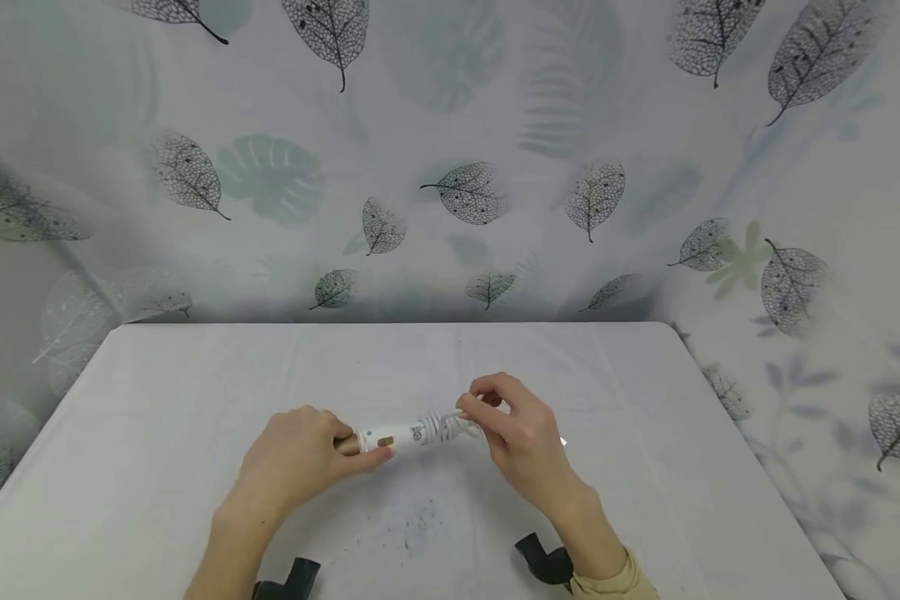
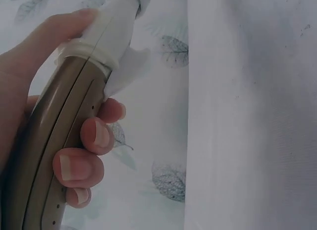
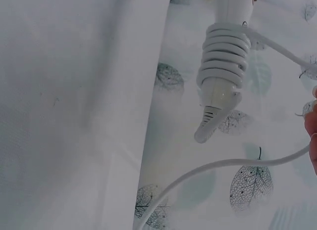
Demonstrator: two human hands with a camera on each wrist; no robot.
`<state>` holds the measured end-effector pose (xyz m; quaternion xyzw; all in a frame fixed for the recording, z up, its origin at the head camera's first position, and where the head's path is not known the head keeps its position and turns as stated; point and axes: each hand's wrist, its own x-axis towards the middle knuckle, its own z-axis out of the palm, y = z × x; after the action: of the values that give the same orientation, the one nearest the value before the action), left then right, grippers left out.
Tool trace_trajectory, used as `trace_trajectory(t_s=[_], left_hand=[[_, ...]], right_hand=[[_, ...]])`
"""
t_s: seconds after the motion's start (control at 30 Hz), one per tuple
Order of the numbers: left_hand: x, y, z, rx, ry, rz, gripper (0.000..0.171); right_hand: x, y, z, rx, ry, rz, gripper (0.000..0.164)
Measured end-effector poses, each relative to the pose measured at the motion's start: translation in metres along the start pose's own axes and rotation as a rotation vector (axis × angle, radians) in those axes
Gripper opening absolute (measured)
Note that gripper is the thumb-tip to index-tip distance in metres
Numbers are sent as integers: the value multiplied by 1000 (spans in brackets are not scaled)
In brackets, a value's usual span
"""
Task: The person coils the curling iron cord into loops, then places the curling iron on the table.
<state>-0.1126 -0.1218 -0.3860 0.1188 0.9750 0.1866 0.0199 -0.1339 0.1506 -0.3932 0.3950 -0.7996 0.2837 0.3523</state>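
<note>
A white and gold hair iron (image 1: 399, 435) is held crosswise above the white table. My left hand (image 1: 296, 458) grips its gold-brown barrel (image 2: 59, 106), fingers curled round the far side and thumb lying along the white part. White cord (image 3: 223, 56) is wound in several tight coils round the handle's right end. The right hand (image 1: 525, 442) pinches the cord beside those coils with thumb and fingers. In the right wrist view, one length of cord runs from the coils toward the fingertips (image 3: 312, 123); another length curves away below. The cord's plug cannot be made out.
The white table (image 1: 217, 367) has dark smudges (image 1: 420, 525) on its near middle part. A leaf-patterned curtain (image 1: 420, 275) stands behind and at both sides. Black wrist mounts (image 1: 292, 579) show near each forearm.
</note>
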Motion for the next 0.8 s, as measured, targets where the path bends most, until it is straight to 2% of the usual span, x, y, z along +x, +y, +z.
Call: trace_trajectory(t_s=[0.1, 0.17, 0.3, 0.43, 0.63, 0.7, 0.8], left_hand=[[1, 2, 3, -45, -79, 17, 65], [2, 2, 6, -59, -115, 63, 70], [2, 4, 8, -47, -127, 169, 62], [1, 4, 7, -61, -108, 236, 50], [-1, 5, 4, -115, -65, 323, 49], [-2, 5, 4, -145, -27, 360, 50], [-3, 5, 5, -188, 75, 428, 56]], right_hand=[[-1, 0, 1, 20, -13, -27, 7], [-1, 1, 1, 40, -24, -41, 9], [-1, 3, -1, 69, -48, -11, 20], [-2, 6, -5, 128, -61, 95, 26], [-4, 10, -9, 295, -66, 282, 20], [-5, 11, -10, 348, -62, 328, 19], [-5, 12, -13, 438, -54, 417, 17]])
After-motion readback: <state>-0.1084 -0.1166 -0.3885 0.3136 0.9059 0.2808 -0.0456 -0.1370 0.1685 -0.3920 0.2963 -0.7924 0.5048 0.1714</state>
